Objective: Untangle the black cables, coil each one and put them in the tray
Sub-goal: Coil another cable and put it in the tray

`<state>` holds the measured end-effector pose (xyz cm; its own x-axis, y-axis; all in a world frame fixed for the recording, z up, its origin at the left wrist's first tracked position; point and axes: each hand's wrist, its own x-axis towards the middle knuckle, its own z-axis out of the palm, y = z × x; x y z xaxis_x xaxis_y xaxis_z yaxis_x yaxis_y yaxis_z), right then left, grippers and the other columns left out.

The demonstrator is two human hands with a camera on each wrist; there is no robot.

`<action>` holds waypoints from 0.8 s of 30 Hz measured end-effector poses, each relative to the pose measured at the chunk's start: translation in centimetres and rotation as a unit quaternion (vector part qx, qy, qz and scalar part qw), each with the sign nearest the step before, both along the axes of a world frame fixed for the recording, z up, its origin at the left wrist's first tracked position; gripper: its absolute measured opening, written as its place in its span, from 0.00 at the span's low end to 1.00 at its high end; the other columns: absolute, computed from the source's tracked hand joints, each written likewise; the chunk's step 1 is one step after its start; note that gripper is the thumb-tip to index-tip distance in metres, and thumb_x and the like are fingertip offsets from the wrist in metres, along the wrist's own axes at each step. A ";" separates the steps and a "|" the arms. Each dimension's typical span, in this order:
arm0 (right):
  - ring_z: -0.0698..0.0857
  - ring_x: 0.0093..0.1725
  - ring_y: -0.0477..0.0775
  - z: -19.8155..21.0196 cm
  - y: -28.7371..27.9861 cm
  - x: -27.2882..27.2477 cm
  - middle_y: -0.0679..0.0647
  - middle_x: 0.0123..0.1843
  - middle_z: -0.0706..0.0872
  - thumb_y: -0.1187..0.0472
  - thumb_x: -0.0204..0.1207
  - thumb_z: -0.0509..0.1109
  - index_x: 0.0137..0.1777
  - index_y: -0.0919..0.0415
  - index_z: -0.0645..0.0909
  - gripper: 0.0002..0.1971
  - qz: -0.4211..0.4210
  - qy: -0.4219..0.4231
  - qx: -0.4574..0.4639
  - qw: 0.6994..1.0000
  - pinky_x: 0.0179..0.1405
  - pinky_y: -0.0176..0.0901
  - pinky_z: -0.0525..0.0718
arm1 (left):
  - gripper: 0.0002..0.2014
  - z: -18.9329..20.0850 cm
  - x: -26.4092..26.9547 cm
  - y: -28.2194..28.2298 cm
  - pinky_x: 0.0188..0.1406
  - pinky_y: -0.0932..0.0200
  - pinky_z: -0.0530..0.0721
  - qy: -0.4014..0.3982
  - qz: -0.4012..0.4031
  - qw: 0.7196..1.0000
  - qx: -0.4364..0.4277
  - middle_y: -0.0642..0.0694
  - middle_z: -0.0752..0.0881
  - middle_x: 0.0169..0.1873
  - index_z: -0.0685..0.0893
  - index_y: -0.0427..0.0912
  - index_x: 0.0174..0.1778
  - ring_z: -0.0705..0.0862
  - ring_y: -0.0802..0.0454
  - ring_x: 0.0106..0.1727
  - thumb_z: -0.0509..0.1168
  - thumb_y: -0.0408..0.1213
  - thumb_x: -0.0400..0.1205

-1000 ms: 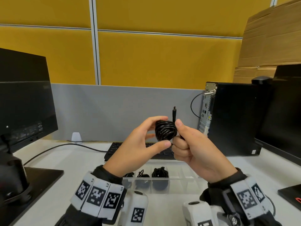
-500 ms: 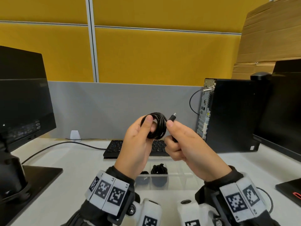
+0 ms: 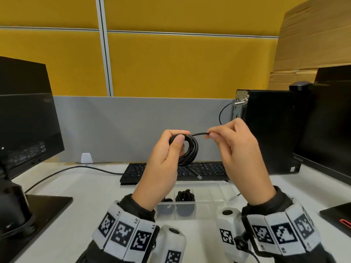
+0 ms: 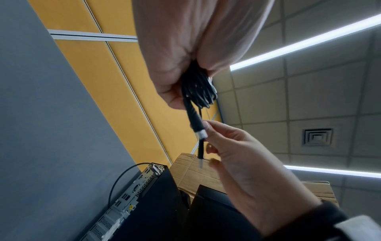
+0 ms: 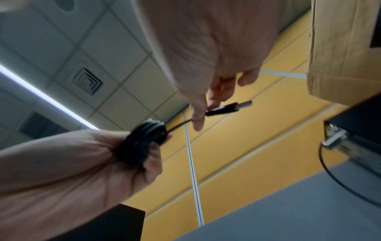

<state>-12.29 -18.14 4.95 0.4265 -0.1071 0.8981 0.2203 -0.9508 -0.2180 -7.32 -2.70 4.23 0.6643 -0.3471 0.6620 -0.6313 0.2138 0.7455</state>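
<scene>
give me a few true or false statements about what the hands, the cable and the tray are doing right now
1. The left hand grips the coiled black cable. True.
2. The right hand is open and touches nothing. False: it pinches the free end of the cable near the plug.
3. The coil rests in the tray. False: it is held in the air above the keyboard, not yet put down.
4. The tray already holds at least one coiled cable. True.
5. The tray sits behind the keyboard. False: it lies in front of it, nearer the person.
</scene>
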 end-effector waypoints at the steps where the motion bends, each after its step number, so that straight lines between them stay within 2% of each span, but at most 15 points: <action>1: 0.77 0.37 0.45 0.0 0.1 0.2 0.53 0.40 0.77 0.61 0.82 0.63 0.47 0.53 0.85 0.09 0.060 0.010 0.057 0.997 0.41 0.34 0.76 | 0.15 0.0 0.0 0.0 0.52 0.40 0.81 0.007 -0.008 1.000 -0.005 0.37 0.81 0.44 0.82 0.54 0.53 0.81 0.45 0.47 0.54 0.54 0.82; 2: 0.80 0.35 0.45 0.1 0.3 0.3 0.55 0.40 0.79 0.62 0.82 0.63 0.46 0.52 0.84 0.10 0.123 0.032 0.129 0.984 0.40 0.30 0.78 | 0.14 0.0 -0.1 -0.1 0.54 0.35 0.81 0.013 -0.015 1.000 -0.012 0.36 0.81 0.45 0.83 0.55 0.53 0.81 0.40 0.50 0.54 0.53 0.81; 3: 0.82 0.34 0.45 0.2 0.6 0.3 0.57 0.40 0.82 0.64 0.82 0.62 0.45 0.53 0.84 0.10 0.191 0.052 0.208 0.958 0.39 0.30 0.81 | 0.14 0.1 -0.2 -0.2 0.53 0.34 0.82 0.017 -0.024 0.999 -0.018 0.38 0.82 0.44 0.83 0.55 0.53 0.81 0.38 0.51 0.54 0.52 0.81; 4: 0.83 0.33 0.44 0.3 1.0 0.3 0.58 0.40 0.84 0.65 0.83 0.61 0.46 0.57 0.84 0.10 0.256 0.068 0.288 0.920 0.39 0.32 0.84 | 0.14 0.2 -0.3 -0.2 0.50 0.38 0.84 0.020 -0.033 0.999 -0.025 0.44 0.83 0.42 0.83 0.53 0.53 0.83 0.41 0.49 0.55 0.52 0.83; 5: 0.85 0.34 0.46 0.3 1.4 0.3 0.59 0.39 0.85 0.65 0.83 0.60 0.48 0.60 0.84 0.10 0.311 0.081 0.360 0.876 0.39 0.35 0.85 | 0.14 0.3 -0.5 -0.2 0.44 0.46 0.85 0.025 -0.043 0.998 -0.031 0.51 0.85 0.40 0.82 0.50 0.54 0.84 0.48 0.45 0.55 0.51 0.84; 7: 0.85 0.37 0.49 0.3 1.9 0.4 0.62 0.39 0.85 0.64 0.83 0.59 0.51 0.67 0.83 0.11 0.378 0.100 0.453 0.801 0.39 0.36 0.87 | 0.16 0.3 -0.6 -0.3 0.33 0.59 0.81 0.037 -0.066 0.996 -0.043 0.59 0.84 0.36 0.80 0.46 0.55 0.83 0.58 0.37 0.54 0.49 0.81; 10: 0.85 0.40 0.52 0.3 2.2 0.6 0.64 0.41 0.83 0.65 0.83 0.59 0.53 0.70 0.81 0.11 0.417 0.100 0.515 0.743 0.41 0.37 0.88 | 0.17 0.2 -0.6 -0.4 0.30 0.62 0.77 0.066 -0.093 0.992 -0.056 0.55 0.83 0.36 0.80 0.44 0.56 0.78 0.58 0.32 0.55 0.48 0.79; 13: 0.84 0.47 0.58 0.1 2.2 0.9 0.69 0.49 0.81 0.65 0.82 0.59 0.57 0.74 0.79 0.12 0.447 0.116 0.562 0.686 0.49 0.43 0.87 | 0.17 0.2 -0.5 -0.4 0.28 0.63 0.75 0.109 -0.111 0.986 -0.068 0.50 0.82 0.37 0.79 0.40 0.57 0.77 0.58 0.31 0.54 0.47 0.80; 15: 0.84 0.51 0.61 -0.3 2.6 1.2 0.72 0.54 0.80 0.66 0.82 0.59 0.62 0.79 0.76 0.16 0.472 0.138 0.588 0.643 0.54 0.47 0.86 | 0.17 0.2 -0.3 -0.3 0.29 0.62 0.74 0.129 -0.120 0.982 -0.069 0.48 0.84 0.41 0.79 0.41 0.58 0.77 0.55 0.34 0.54 0.47 0.81; 17: 0.85 0.52 0.61 -0.7 3.0 1.5 0.72 0.56 0.82 0.66 0.83 0.59 0.65 0.80 0.75 0.18 0.482 0.162 0.601 0.617 0.56 0.48 0.86 | 0.18 0.1 0.0 0.0 0.34 0.62 0.74 0.145 -0.126 0.979 -0.065 0.44 0.84 0.47 0.79 0.42 0.59 0.76 0.50 0.41 0.54 0.49 0.80; 19: 0.87 0.51 0.58 -0.9 3.2 1.7 0.69 0.54 0.85 0.67 0.82 0.60 0.61 0.78 0.79 0.15 0.488 0.184 0.608 0.599 0.55 0.47 0.87 | 0.18 -0.1 0.4 0.2 0.35 0.64 0.77 0.165 -0.149 0.973 -0.067 0.44 0.83 0.47 0.79 0.41 0.61 0.79 0.54 0.44 0.52 0.46 0.83; 22: 0.88 0.41 0.53 -1.1 3.3 1.7 0.62 0.45 0.89 0.67 0.74 0.66 0.49 0.71 0.85 0.09 0.493 0.209 0.606 0.588 0.41 0.40 0.88 | 0.17 -0.2 0.6 0.3 0.31 0.67 0.79 0.203 -0.194 0.957 -0.076 0.45 0.82 0.43 0.79 0.39 0.63 0.82 0.58 0.39 0.50 0.41 0.86; 24: 0.87 0.36 0.53 -1.1 3.5 1.5 0.62 0.41 0.88 0.67 0.71 0.68 0.51 0.71 0.82 0.11 0.492 0.209 0.608 0.587 0.35 0.40 0.87 | 0.16 -0.2 0.8 0.3 0.28 0.67 0.77 0.226 -0.200 0.950 -0.086 0.45 0.82 0.41 0.80 0.38 0.62 0.82 0.59 0.35 0.49 0.38 0.87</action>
<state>-10.75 -14.64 3.80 0.9753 -0.0776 0.2067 0.2171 0.5068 -0.8343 -6.54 -2.42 4.00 0.7322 -0.5429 0.4112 -0.0988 0.5127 0.8529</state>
